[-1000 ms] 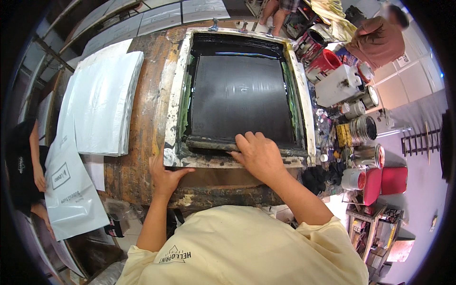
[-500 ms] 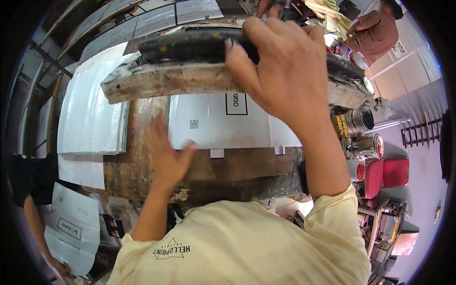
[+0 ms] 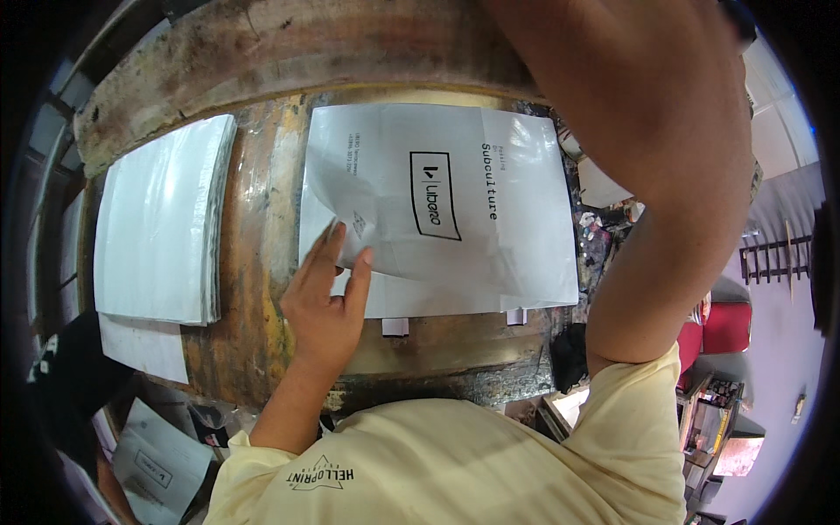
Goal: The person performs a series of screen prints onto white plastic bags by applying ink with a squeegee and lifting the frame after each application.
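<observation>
A white printed sheet (image 3: 516, 236) with a black boxed logo lies on the stained wooden table (image 3: 262, 219) in front of me. My left hand (image 3: 325, 302) has its fingertips and thumb at the sheet's near left part, which is lifted and curled up there. A wooden beam (image 3: 306, 52), the near rail of a raised screen-printing frame, spans the top of the view above the far edge of the sheet. My right arm reaches up across the upper right toward it. My right hand (image 3: 612, 22) is at best partly in view, cut off by the top edge, its fingers hidden.
A stack of white sheets (image 3: 162, 223) stands left of the printed one. Two small pale tabs, one of them a left tab (image 3: 395, 327), sit along the sheet's near edge. At lower left a person in black has a printed sheet (image 3: 162, 459) nearby. Red chairs (image 3: 728, 325) stand at right.
The frame has risen, with my right arm reaching higher, and the whole printed sheet shows beneath. My left hand has moved from beside the sheet onto its near left part, now lifted.
</observation>
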`<state>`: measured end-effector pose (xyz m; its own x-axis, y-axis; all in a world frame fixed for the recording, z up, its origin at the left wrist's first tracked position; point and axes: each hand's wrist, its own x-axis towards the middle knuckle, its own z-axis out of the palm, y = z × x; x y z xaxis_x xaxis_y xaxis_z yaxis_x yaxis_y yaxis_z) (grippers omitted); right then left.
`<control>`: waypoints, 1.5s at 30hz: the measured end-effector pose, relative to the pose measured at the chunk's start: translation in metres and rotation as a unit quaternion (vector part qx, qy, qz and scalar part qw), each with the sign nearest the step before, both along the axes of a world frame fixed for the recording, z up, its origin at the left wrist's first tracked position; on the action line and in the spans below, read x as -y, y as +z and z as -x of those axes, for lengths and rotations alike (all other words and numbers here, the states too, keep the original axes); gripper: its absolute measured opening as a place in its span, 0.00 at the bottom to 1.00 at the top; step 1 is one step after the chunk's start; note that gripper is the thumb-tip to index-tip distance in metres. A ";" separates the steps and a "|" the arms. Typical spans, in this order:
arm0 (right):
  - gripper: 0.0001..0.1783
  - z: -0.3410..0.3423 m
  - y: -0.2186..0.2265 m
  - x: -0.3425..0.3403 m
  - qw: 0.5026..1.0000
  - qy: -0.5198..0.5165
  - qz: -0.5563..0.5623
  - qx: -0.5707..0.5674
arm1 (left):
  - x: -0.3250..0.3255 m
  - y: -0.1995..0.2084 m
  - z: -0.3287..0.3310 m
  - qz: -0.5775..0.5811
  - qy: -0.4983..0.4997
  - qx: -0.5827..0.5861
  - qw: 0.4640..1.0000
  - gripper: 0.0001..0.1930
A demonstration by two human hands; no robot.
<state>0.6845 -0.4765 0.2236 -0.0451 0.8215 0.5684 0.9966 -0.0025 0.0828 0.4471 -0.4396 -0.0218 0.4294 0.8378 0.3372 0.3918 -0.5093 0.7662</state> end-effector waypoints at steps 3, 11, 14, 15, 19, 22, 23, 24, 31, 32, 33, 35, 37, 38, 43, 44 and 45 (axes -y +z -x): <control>0.22 -0.004 0.005 -0.002 1.000 -0.001 0.008 0.009 | 0.001 0.011 0.003 -0.055 0.038 0.038 0.997 0.18; 0.25 0.001 0.000 -0.004 0.998 -0.029 -0.052 0.022 | -0.098 0.004 0.137 0.079 0.128 0.106 0.983 0.28; 0.26 0.008 -0.003 -0.002 0.997 -0.045 -0.063 0.004 | -0.170 0.017 0.202 0.128 0.120 0.058 0.983 0.38; 0.26 0.011 -0.005 0.000 0.997 -0.049 -0.053 -0.013 | -0.192 0.022 0.225 0.147 0.117 0.021 0.982 0.40; 0.23 0.025 -0.013 0.009 0.997 -0.056 -0.052 -0.029 | -0.287 0.017 0.314 0.178 0.092 -0.047 0.978 0.41; 0.21 0.032 -0.020 0.013 0.994 -0.047 -0.095 0.002 | -0.358 0.010 0.367 0.146 0.120 -0.156 0.969 0.44; 0.20 0.034 -0.022 0.013 0.993 -0.043 -0.103 -0.027 | -0.376 0.013 0.374 0.070 0.182 -0.262 0.945 0.45; 0.21 0.035 -0.023 0.013 0.993 -0.046 -0.107 -0.018 | -0.387 0.017 0.371 -0.015 0.215 -0.347 0.913 0.46; 0.36 0.052 -0.048 0.037 0.993 -0.093 -0.042 -0.056 | -0.199 0.058 0.178 0.104 -0.074 0.017 0.992 0.66; 0.39 0.056 -0.060 0.045 0.995 -0.075 -0.036 -0.049 | -0.149 0.053 0.154 0.132 -0.175 0.072 0.973 0.72; 0.44 0.062 -0.077 0.053 0.997 -0.076 0.001 -0.032 | -0.105 0.045 0.138 0.269 -0.261 0.195 0.907 0.74; 0.37 0.073 -0.116 0.080 0.987 -0.065 0.137 -0.056 | -0.042 0.022 0.118 0.236 -0.157 0.167 0.944 0.71; 0.17 0.071 -0.155 0.096 0.972 -0.008 0.223 -0.078 | -0.012 -0.007 0.115 0.254 -0.095 0.128 0.954 0.66; 0.16 0.074 -0.176 0.100 0.975 -0.001 0.204 -0.085 | -0.007 -0.021 0.116 0.204 -0.051 0.049 0.976 0.65; 0.23 0.092 -0.251 0.120 0.944 -0.016 0.252 -0.213 | -0.002 -0.084 0.126 -0.015 0.002 -0.107 0.994 0.62; 0.25 0.093 -0.259 0.119 0.949 -0.016 0.245 -0.196 | -0.002 -0.091 0.127 -0.023 0.010 -0.115 0.993 0.62; 0.27 0.092 -0.266 0.116 0.949 -0.023 0.253 -0.184 | -0.001 -0.096 0.129 -0.019 0.009 -0.126 0.992 0.62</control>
